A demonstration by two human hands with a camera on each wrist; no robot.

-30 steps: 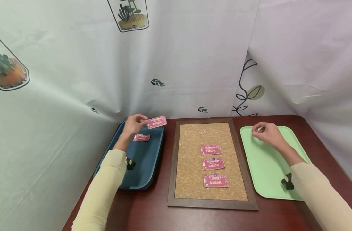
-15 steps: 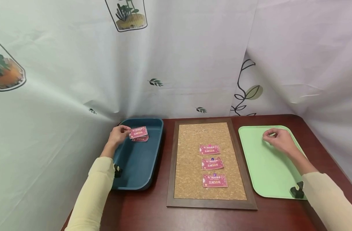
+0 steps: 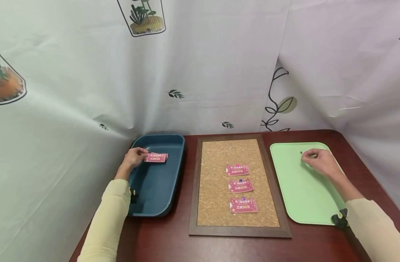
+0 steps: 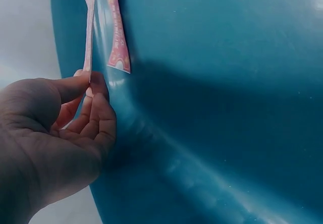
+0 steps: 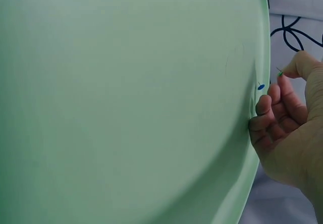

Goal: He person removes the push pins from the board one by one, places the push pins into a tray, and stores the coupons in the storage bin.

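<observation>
My left hand [image 3: 133,158] pinches a pink coupon [image 3: 155,157] by its left end, over the blue tray [image 3: 179,174]. From the left wrist, the held coupon [image 4: 89,37] appears almost edge-on between thumb and fingers, and a second coupon [image 4: 118,37] lies curled in the tray beyond it. My right hand [image 3: 320,162] is over the far part of the green tray [image 3: 301,196]. Between its thumb and forefinger, in the right wrist view, is a green thumbtack [image 5: 280,73], point upward. A blue thumbtack [image 5: 261,87] lies on the tray beside the fingers.
Between the trays a framed corkboard [image 3: 213,203] lies on the dark red table [image 3: 173,240]. Pinned down its right half are a top coupon [image 3: 237,170], a middle coupon [image 3: 240,186] and a bottom coupon [image 3: 243,206]. A printed white curtain [image 3: 200,65] hangs behind the table.
My left hand has moved left and down with its coupon, which now overlaps the one in the blue tray. The right hand has shifted right, leaving a small tack visible beside it.
</observation>
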